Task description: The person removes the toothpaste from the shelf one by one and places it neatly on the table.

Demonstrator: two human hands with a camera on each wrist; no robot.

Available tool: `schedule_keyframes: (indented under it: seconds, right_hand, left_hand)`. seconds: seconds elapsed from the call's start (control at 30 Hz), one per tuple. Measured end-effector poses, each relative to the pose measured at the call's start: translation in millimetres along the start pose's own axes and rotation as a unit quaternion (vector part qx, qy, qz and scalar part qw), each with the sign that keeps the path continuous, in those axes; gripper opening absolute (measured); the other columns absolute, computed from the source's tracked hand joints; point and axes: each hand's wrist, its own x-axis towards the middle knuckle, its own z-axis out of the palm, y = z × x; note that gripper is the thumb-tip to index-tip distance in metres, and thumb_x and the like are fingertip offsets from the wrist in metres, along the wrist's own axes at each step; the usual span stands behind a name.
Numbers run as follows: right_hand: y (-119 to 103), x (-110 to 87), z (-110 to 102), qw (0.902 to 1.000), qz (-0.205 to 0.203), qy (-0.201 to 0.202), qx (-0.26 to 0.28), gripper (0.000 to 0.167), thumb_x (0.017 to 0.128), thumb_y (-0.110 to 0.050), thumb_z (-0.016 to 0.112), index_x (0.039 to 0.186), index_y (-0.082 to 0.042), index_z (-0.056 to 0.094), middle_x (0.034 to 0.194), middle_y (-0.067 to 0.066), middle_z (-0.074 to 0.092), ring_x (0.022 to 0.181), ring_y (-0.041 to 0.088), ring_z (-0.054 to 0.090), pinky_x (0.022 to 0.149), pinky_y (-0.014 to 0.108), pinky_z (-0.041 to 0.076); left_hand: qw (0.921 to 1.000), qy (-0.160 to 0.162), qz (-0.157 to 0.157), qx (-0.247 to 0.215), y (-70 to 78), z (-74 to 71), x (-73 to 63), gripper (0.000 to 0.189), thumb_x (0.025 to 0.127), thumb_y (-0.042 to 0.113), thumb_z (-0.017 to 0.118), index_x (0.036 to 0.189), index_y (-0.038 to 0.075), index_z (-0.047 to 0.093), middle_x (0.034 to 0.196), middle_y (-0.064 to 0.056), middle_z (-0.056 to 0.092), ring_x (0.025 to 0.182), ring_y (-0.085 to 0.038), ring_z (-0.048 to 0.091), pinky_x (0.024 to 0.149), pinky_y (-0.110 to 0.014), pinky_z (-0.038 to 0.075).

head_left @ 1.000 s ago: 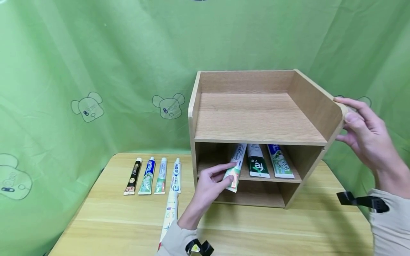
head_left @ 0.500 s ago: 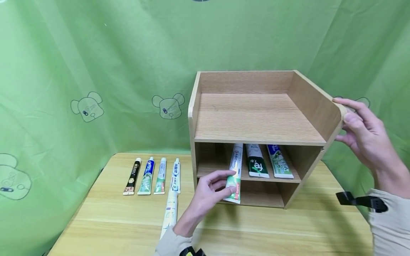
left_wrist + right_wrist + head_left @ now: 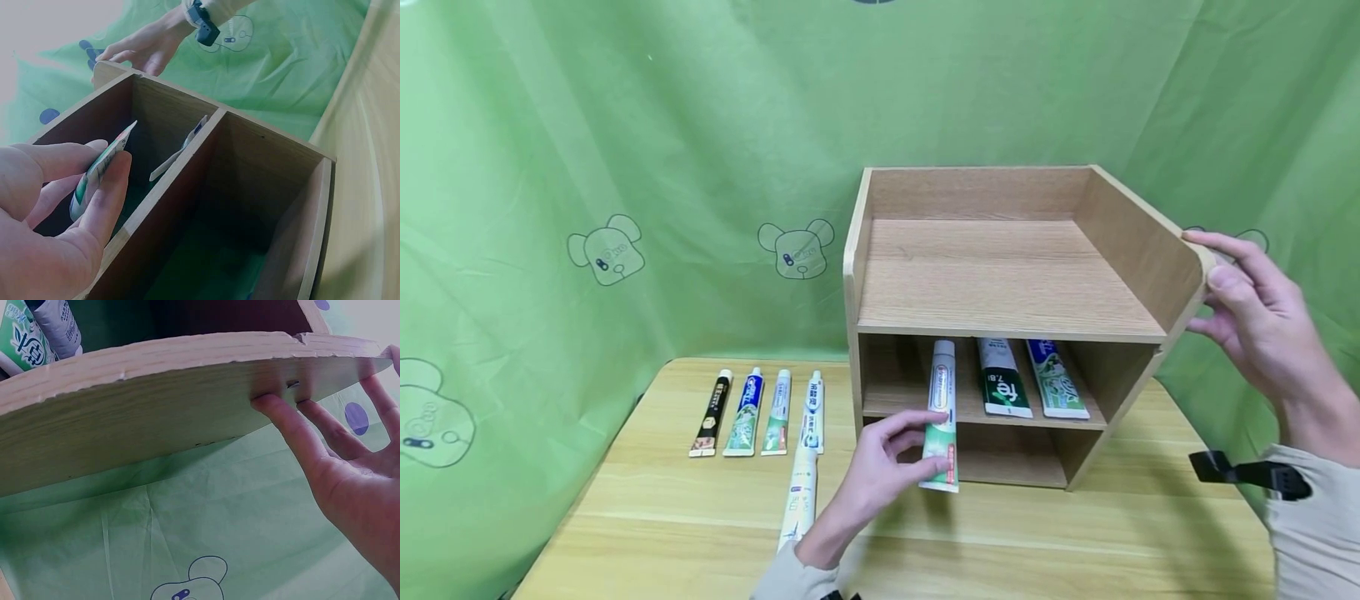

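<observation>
My left hand (image 3: 880,471) pinches a toothpaste tube (image 3: 943,383) by its flat green-and-white end, thumb on one face and fingers on the other. Its cap points toward the middle compartment of a wooden shelf unit (image 3: 1000,329), and the flat end sticks out in front. In the left wrist view this tube (image 3: 100,169) is seen nearly edge-on. My right hand (image 3: 1255,308) rests against the unit's right side panel, fingertips on the outer face and one finger at the top edge, as the right wrist view shows of the hand (image 3: 350,450).
A dark-green-and-white tube (image 3: 1006,390) and a blue-and-green tube (image 3: 1057,387) lie in the middle compartment. Left of the unit, a black tube (image 3: 711,414) and several other tubes (image 3: 743,417) lie on the wooden table (image 3: 647,517). A green curtain (image 3: 700,125) hangs behind.
My left hand has drawn the toothpaste tube forward and slightly left, away from the two tubes in the compartment, so its cap now shows. The right hand stays at the side panel.
</observation>
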Motion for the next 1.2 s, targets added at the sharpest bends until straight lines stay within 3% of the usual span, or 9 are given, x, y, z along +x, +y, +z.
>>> schedule_keyframes:
  seconds: [0.47, 0.7, 1.0, 1.2]
  right_hand:
    - [0, -0.3, 0, 1.0, 0.005, 0.002, -0.003, 0.047, 0.107, 0.008, 0.026, 0.154, 0.011, 0.026, 0.138, 0.021, 0.046, 0.109, 0.027, 0.064, 0.083, 0.034, 0.062]
    - [1, 0.1, -1, 1.0, -0.001, -0.007, 0.006, 0.047, 0.107, 0.009, 0.025, 0.154, 0.012, 0.025, 0.138, 0.022, 0.046, 0.109, 0.027, 0.065, 0.084, 0.035, 0.062]
    - [2, -0.4, -1, 1.0, 0.0, -0.007, 0.001, 0.047, 0.107, 0.009, 0.025, 0.154, 0.012, 0.025, 0.137, 0.022, 0.047, 0.108, 0.027, 0.065, 0.083, 0.035, 0.063]
    - [0, 0.0, 0, 1.0, 0.002, -0.001, -0.009, 0.047, 0.107, 0.009, 0.025, 0.154, 0.012, 0.026, 0.139, 0.022, 0.045, 0.108, 0.027, 0.064, 0.083, 0.035, 0.063]
  left_hand:
    - [0.9994, -0.028, 0.002, -0.021, -2.2, -8.0, -18.7, 0.049, 0.086, -0.006, 0.077, 0.133, 0.004, 0.065, 0.138, -0.015, 0.057, 0.113, -0.025, 0.066, 0.084, -0.042, 0.062]
    - [0.9995, -0.03, 0.011, -0.008, -2.5, -11.9, -29.9, 0.049, 0.086, -0.005, 0.078, 0.132, 0.005, 0.065, 0.137, -0.016, 0.058, 0.113, -0.025, 0.067, 0.081, -0.043, 0.063]
    - [0.9993, -0.033, -0.006, -0.014, -0.8, -18.9, -42.3, 0.048, 0.087, -0.005, 0.077, 0.132, 0.006, 0.065, 0.139, -0.016, 0.054, 0.117, -0.027, 0.064, 0.083, -0.045, 0.062]
    - [0.9994, -0.034, 0.005, -0.01, -1.5, -24.3, -51.2, 0.048, 0.086, -0.006, 0.077, 0.132, 0.002, 0.065, 0.135, -0.02, 0.055, 0.119, -0.029, 0.063, 0.085, -0.045, 0.061]
